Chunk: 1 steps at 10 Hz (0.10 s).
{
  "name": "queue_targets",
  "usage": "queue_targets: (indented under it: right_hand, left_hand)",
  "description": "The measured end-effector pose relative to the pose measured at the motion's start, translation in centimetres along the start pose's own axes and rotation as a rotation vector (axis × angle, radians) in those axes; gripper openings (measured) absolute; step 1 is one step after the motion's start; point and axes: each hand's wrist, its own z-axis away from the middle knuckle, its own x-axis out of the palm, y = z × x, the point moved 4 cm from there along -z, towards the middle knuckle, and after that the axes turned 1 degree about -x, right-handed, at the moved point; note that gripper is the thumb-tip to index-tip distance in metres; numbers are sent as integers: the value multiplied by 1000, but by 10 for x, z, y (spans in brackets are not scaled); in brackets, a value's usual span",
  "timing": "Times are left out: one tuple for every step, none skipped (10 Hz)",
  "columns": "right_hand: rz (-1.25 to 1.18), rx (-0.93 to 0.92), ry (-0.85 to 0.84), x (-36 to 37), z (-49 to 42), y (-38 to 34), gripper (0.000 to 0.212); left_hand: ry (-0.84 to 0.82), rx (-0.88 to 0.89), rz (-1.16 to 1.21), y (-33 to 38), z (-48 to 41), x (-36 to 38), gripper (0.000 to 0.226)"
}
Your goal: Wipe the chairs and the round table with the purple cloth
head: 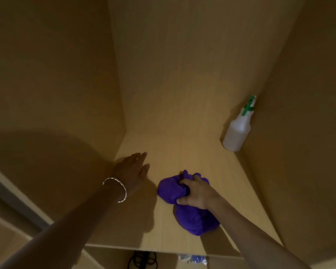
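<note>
— Where can we pass from the grip, our right hand [197,193] bunched on the purple cloth [190,218]?

— Beyond the grip the shelf [182,150] runs bare to the back wall [182,74], so we have free room there.

— And right of the grip?

— Bare board up to the right wall [299,133]. Far beyond the grip on that side, the spray bottle [238,129] stands in the back corner (touching the wall or just beside it, we cannot tell).

— Left of it?

— Our left hand [133,168], fingers straight, sits near the grip with a gap between. Just past it the left wall [66,94] closes that side.

— Above, and toward us?

— Free space above the grip, and the shelf's front edge is unblocked.
</note>
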Motion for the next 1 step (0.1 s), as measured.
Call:
queue_targets:
  right_hand:
    - [-67,0,86,-43,9,-11,67]
  left_hand:
    - [75,46,-5,19,-14,-27,59]
